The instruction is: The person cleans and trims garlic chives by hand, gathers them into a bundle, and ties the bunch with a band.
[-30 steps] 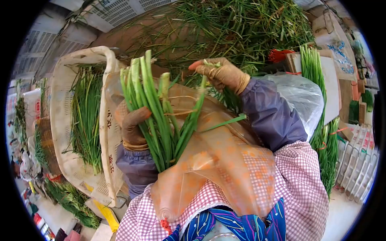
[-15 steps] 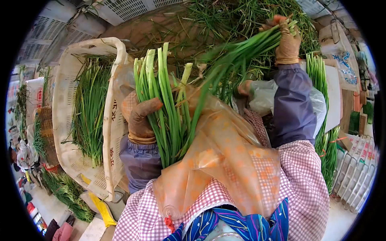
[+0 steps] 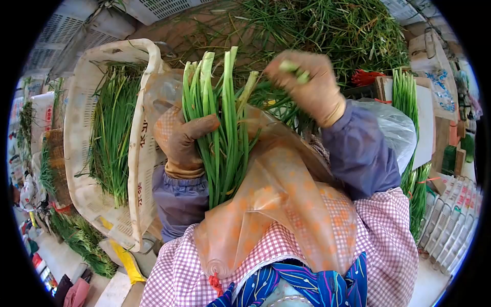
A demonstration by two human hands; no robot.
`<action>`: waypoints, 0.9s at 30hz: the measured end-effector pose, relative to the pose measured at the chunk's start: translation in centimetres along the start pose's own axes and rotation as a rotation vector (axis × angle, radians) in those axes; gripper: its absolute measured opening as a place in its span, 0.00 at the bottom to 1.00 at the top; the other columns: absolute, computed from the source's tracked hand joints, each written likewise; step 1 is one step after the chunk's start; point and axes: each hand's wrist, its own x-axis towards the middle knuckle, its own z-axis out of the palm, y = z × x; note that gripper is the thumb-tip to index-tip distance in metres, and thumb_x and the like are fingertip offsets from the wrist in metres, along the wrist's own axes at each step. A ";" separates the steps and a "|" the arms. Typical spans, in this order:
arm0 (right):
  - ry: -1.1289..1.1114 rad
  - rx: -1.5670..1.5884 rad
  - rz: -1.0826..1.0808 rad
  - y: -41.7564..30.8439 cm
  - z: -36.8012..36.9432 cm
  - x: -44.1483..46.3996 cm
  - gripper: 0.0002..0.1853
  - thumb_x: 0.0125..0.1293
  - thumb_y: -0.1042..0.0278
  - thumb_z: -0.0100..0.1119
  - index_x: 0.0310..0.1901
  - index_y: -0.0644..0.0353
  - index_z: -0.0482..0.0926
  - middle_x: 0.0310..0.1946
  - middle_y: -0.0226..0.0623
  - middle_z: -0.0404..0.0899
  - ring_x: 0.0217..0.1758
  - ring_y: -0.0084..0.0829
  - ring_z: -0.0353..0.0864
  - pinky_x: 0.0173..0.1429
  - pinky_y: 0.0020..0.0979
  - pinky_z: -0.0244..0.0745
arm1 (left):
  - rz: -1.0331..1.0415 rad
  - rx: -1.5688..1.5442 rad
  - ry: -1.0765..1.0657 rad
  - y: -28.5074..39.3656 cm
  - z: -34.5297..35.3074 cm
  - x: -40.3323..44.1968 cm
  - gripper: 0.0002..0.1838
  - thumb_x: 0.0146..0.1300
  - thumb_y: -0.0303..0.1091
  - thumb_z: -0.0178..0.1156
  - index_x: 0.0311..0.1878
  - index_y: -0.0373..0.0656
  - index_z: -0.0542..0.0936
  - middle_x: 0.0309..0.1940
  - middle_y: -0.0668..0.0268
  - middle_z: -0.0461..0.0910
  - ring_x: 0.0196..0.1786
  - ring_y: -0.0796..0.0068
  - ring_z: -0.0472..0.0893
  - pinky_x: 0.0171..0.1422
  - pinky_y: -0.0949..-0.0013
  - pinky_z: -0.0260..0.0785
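My left hand [image 3: 186,140], in a brown glove, is wrapped round a bunch of green stalks [image 3: 220,128]. Their thick pale ends point up, and the leaves hang down over the orange-patterned plastic apron [image 3: 276,199]. To the right of that bunch, my right hand [image 3: 309,84] is raised and closed on more green stalks [image 3: 296,71]. Their pale ends show between its fingers, and green leaves hang beneath the hand. Motion blurs the right hand slightly.
A white crate [image 3: 135,179] with long green leaves stands at the left. Loose green leaves [image 3: 337,30] are heaped at the back. On the right are tied green bunches [image 3: 406,102], a clear plastic bag [image 3: 388,128] and red ties [image 3: 365,77].
My right hand swung out to the upper right with a bundle of stalks, then came back in towards the left bunch. My left hand has kept its hold and shifted slightly right.
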 end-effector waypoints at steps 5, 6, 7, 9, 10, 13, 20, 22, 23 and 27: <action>0.519 0.010 0.100 9.7 -10.8 4.4 0.12 0.61 0.72 0.62 0.48 0.58 0.81 0.41 0.31 0.82 0.40 0.20 0.79 0.45 0.22 0.75 | 0.061 -0.030 0.045 0.0 1.0 -0.2 0.31 0.48 0.21 0.57 0.59 0.33 0.65 0.42 0.50 0.78 0.34 0.57 0.83 0.39 0.57 0.80; 0.450 -0.311 0.140 7.7 -10.1 3.9 0.13 0.59 0.72 0.62 0.47 0.53 0.82 0.36 0.32 0.83 0.35 0.22 0.79 0.39 0.23 0.76 | 0.038 -0.044 0.066 0.1 1.0 -0.2 0.31 0.47 0.21 0.57 0.60 0.34 0.65 0.42 0.50 0.78 0.34 0.57 0.82 0.39 0.57 0.80; 0.351 -0.281 0.111 6.2 -8.4 3.0 0.14 0.59 0.71 0.62 0.48 0.53 0.81 0.38 0.32 0.83 0.38 0.22 0.79 0.43 0.23 0.75 | 0.042 -0.044 0.066 0.2 0.7 -0.1 0.31 0.47 0.21 0.57 0.60 0.34 0.65 0.42 0.50 0.78 0.34 0.57 0.82 0.39 0.57 0.80; 0.049 -0.017 0.105 3.1 -5.0 1.2 0.14 0.60 0.69 0.63 0.49 0.54 0.81 0.42 0.32 0.82 0.44 0.22 0.78 0.50 0.23 0.74 | 0.067 -0.033 -0.009 -0.2 0.0 0.2 0.33 0.47 0.21 0.58 0.61 0.35 0.64 0.41 0.51 0.78 0.33 0.57 0.82 0.40 0.56 0.80; -0.093 0.135 0.124 1.9 -3.6 0.3 0.13 0.59 0.70 0.63 0.47 0.56 0.81 0.42 0.31 0.82 0.44 0.23 0.78 0.52 0.25 0.73 | 0.067 -0.034 -0.007 -0.3 0.1 0.2 0.33 0.47 0.21 0.58 0.61 0.35 0.64 0.41 0.51 0.78 0.33 0.57 0.82 0.40 0.56 0.80; -0.346 0.557 0.338 -0.4 -0.4 -0.8 0.17 0.57 0.78 0.61 0.50 0.60 0.79 0.40 0.26 0.81 0.42 0.17 0.76 0.47 0.21 0.73 | 0.059 -0.054 0.004 -0.2 1.4 0.1 0.32 0.46 0.22 0.58 0.60 0.36 0.65 0.38 0.53 0.79 0.35 0.58 0.82 0.40 0.57 0.80; -0.674 0.609 0.164 0.3 1.1 0.6 0.15 0.59 0.67 0.65 0.47 0.64 0.80 0.45 0.34 0.81 0.49 0.25 0.78 0.56 0.29 0.72 | 0.370 1.479 0.236 3.5 2.2 -1.0 0.19 0.42 0.48 0.68 0.34 0.45 0.84 0.34 0.62 0.82 0.35 0.62 0.80 0.40 0.64 0.69; -0.653 0.603 0.152 0.2 1.2 0.7 0.13 0.60 0.68 0.64 0.45 0.64 0.80 0.42 0.32 0.82 0.46 0.23 0.78 0.54 0.28 0.73 | 0.480 1.546 0.204 2.7 2.9 -0.9 0.20 0.45 0.45 0.68 0.40 0.42 0.83 0.36 0.59 0.82 0.37 0.63 0.81 0.42 0.65 0.71; -0.652 0.649 0.220 -0.4 0.9 0.6 0.12 0.61 0.68 0.63 0.44 0.64 0.80 0.40 0.31 0.82 0.45 0.22 0.78 0.52 0.27 0.73 | 0.180 0.799 0.086 1.7 2.1 -0.3 0.22 0.47 0.41 0.65 0.46 0.39 0.80 0.39 0.57 0.81 0.39 0.62 0.81 0.44 0.65 0.73; -0.551 0.434 0.088 -1.1 0.1 -1.1 0.10 0.63 0.68 0.61 0.43 0.61 0.80 0.34 0.27 0.81 0.37 0.17 0.74 0.42 0.22 0.72 | -0.103 0.086 -0.104 2.5 2.5 -1.4 0.26 0.52 0.28 0.58 0.57 0.33 0.70 0.45 0.52 0.79 0.44 0.61 0.81 0.48 0.62 0.77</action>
